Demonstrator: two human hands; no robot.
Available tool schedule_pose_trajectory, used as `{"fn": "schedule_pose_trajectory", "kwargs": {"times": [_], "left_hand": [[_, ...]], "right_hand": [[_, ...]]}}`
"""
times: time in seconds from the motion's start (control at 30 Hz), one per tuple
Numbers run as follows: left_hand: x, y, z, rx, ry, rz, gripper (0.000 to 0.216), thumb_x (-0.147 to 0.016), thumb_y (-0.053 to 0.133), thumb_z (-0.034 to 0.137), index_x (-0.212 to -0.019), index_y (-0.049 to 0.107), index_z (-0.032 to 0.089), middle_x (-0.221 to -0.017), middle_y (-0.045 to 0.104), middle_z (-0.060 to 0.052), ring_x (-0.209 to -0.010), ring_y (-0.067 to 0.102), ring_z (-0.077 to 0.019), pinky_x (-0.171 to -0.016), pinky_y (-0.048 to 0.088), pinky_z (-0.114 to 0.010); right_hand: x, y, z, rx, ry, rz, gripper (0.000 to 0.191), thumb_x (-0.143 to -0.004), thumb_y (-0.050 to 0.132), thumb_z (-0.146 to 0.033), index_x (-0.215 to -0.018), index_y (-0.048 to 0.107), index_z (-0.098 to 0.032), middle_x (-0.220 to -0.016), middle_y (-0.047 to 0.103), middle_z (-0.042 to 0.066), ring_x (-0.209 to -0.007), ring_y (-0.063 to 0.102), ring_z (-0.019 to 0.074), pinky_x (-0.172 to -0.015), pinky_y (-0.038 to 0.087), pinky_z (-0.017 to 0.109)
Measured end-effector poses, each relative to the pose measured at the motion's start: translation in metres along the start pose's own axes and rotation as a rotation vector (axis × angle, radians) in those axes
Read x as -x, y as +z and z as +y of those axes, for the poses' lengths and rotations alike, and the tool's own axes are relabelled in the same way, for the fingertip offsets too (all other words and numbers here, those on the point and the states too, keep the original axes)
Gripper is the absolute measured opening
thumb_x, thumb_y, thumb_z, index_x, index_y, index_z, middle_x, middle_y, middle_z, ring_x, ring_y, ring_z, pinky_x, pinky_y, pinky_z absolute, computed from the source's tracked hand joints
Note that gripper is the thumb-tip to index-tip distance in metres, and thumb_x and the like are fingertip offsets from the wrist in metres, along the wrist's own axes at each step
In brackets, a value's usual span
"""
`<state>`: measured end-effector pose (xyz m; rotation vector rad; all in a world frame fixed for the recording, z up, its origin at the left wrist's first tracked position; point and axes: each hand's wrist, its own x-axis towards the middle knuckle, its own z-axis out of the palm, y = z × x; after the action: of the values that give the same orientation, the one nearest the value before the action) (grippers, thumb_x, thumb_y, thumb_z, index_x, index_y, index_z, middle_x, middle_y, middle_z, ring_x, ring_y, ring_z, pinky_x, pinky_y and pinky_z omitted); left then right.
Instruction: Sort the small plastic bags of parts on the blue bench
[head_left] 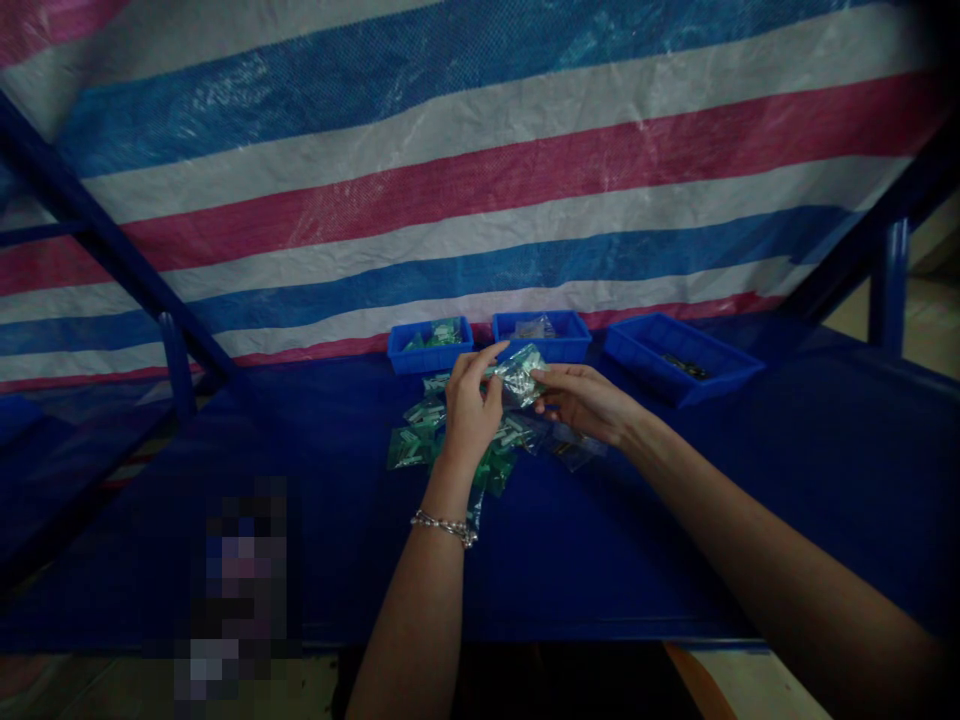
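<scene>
Between my two hands is a small clear plastic bag [519,378] with shiny, pale contents that I cannot make out. My right hand [581,398] pinches its right side between thumb and fingers. At the bag's left edge, the thumb and fingers of my left hand [471,405] close on it, with the index finger reaching along the top. Below lies a loose pile of small green-tinted bags [412,446] with pale strips inside, partly hidden by my left hand and wrist. A clear bag with dark, thin pieces [574,447] rests under my right hand.
Along the back of the blue table [315,510] stand a blue bin with green bags [427,358], a blue bin with clear bags [551,348] and a blue bin with dark pieces [637,350]. Behind hangs a striped tarp [450,190]. Blue frame bars [127,250] slant at both sides.
</scene>
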<state>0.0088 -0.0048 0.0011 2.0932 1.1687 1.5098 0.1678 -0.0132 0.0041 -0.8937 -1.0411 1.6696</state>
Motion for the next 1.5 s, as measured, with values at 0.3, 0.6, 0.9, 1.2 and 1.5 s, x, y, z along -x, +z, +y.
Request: {"fn": "schedule_pose_trajectory", "kwargs": {"times": [0.3, 0.6, 0.9, 1.2, 1.5], "left_hand": [[-0.003, 0.002, 0.005, 0.382, -0.416, -0.177, 0.032, -0.076, 0.052, 0.043, -0.075, 0.06, 0.012, -0.059, 0.055, -0.001, -0.048, 0.048, -0.0083, -0.045, 0.037, -0.021], [0.0, 0.007, -0.007, 0.303, -0.332, -0.16, 0.021, -0.068, 0.062, 0.032, -0.072, 0.061, 0.012, -0.062, 0.058, -0.002, -0.055, 0.051, -0.0098, -0.051, 0.041, -0.022], [-0.002, 0.004, -0.003, 0.25, -0.291, -0.129, 0.018, -0.069, 0.061, 0.03, -0.073, 0.063, 0.012, -0.067, 0.063, -0.004, -0.06, 0.055, -0.012, -0.055, 0.043, -0.023], [-0.003, 0.003, -0.006, 0.242, -0.241, -0.036, 0.016, -0.07, 0.059, 0.027, -0.075, 0.063, 0.013, -0.073, 0.064, -0.005, -0.063, 0.056, -0.0123, -0.059, 0.045, -0.023], [-0.004, -0.001, -0.002, 0.114, -0.193, 0.109, 0.012, -0.073, 0.056, 0.025, -0.077, 0.061, 0.014, -0.075, 0.063, -0.003, -0.06, 0.053, -0.0104, -0.058, 0.042, -0.021]], "right_hand": [[0.001, 0.002, 0.0, 0.102, -0.049, 0.006, 0.021, -0.065, 0.07, -0.031, -0.078, 0.063, -0.017, -0.065, 0.062, 0.0, -0.049, 0.053, 0.0076, -0.044, 0.035, 0.02], [0.0, 0.002, 0.002, 0.162, -0.092, 0.002, 0.025, -0.062, 0.071, -0.032, -0.079, 0.062, -0.016, -0.062, 0.057, -0.003, -0.049, 0.052, 0.0066, -0.044, 0.034, 0.02], [-0.002, -0.001, 0.005, 0.186, -0.109, 0.013, 0.029, -0.062, 0.071, -0.036, -0.08, 0.06, -0.016, -0.063, 0.057, -0.003, -0.05, 0.053, 0.0075, -0.043, 0.034, 0.02], [-0.001, 0.0, 0.003, 0.173, -0.068, 0.032, 0.031, -0.067, 0.068, -0.038, -0.087, 0.056, -0.017, -0.078, 0.065, 0.004, -0.052, 0.055, 0.0088, -0.043, 0.038, 0.02], [0.003, 0.002, 0.001, 0.206, 0.026, 0.015, 0.035, -0.074, 0.06, -0.043, -0.098, 0.057, -0.017, -0.079, 0.067, 0.008, -0.051, 0.057, 0.0109, -0.042, 0.043, 0.021]]}}
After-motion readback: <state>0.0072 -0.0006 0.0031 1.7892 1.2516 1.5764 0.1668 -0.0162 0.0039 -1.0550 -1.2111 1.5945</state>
